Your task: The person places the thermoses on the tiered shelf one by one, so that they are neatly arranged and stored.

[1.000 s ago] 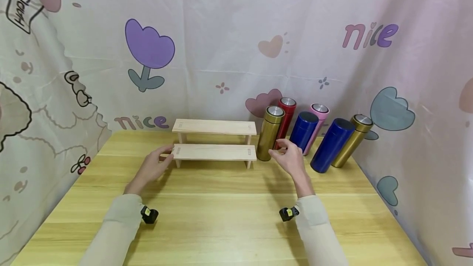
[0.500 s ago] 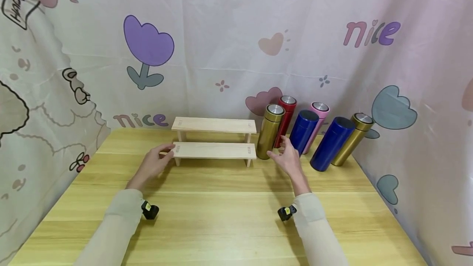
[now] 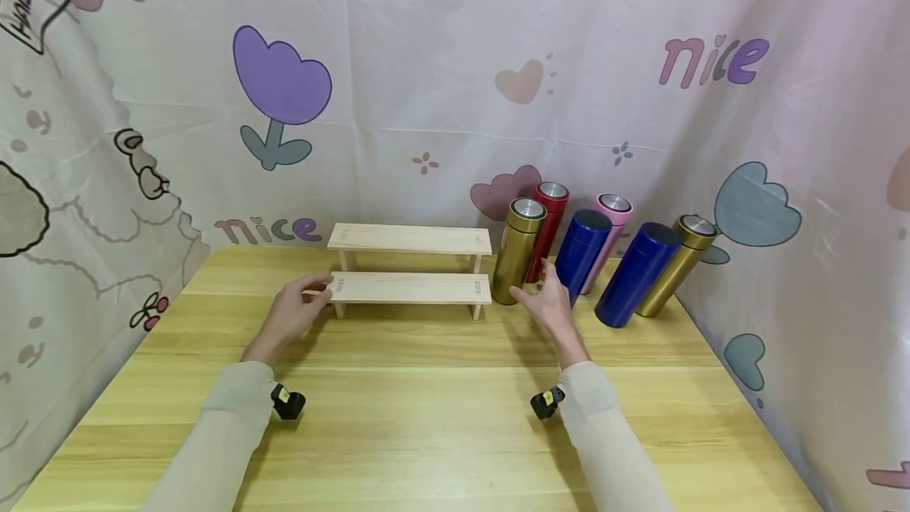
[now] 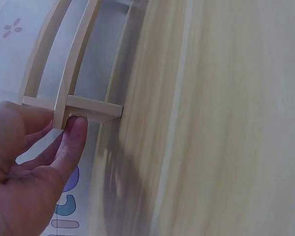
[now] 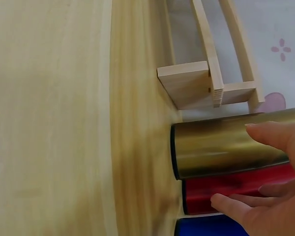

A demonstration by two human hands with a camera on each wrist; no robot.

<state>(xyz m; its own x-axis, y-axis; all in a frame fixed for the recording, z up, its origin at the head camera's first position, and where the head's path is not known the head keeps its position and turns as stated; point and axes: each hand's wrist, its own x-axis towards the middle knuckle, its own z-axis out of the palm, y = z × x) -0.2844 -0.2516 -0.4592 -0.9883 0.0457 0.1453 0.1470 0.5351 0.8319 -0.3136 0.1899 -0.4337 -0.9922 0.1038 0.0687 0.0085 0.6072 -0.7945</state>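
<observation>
A two-tier wooden shelf rack (image 3: 410, 288) stands at the back of the table. My left hand (image 3: 290, 314) pinches the left end of its lower board; the left wrist view shows the fingertips around the board's end (image 4: 60, 115). My right hand (image 3: 553, 308) is spread just right of the near gold thermos (image 3: 517, 255), its thumb beside the bottle's lower part. In the right wrist view the thumb overlaps that gold thermos (image 5: 221, 147), while the other fingers lie in front of the red thermos (image 5: 236, 184). The right hand grips nothing.
Right of the red thermos stand a blue thermos (image 3: 579, 251), a pink one (image 3: 615, 217) partly hidden behind it, another blue one (image 3: 635, 275) and a second gold one (image 3: 671, 275). A patterned curtain (image 3: 419, 62) hangs behind the wooden table (image 3: 419, 433).
My right hand has shifted slightly left and its fingers have spread, the thumb closer to the gold thermos. The left hand stays at the rack's end. The head view has tilted down slightly.
</observation>
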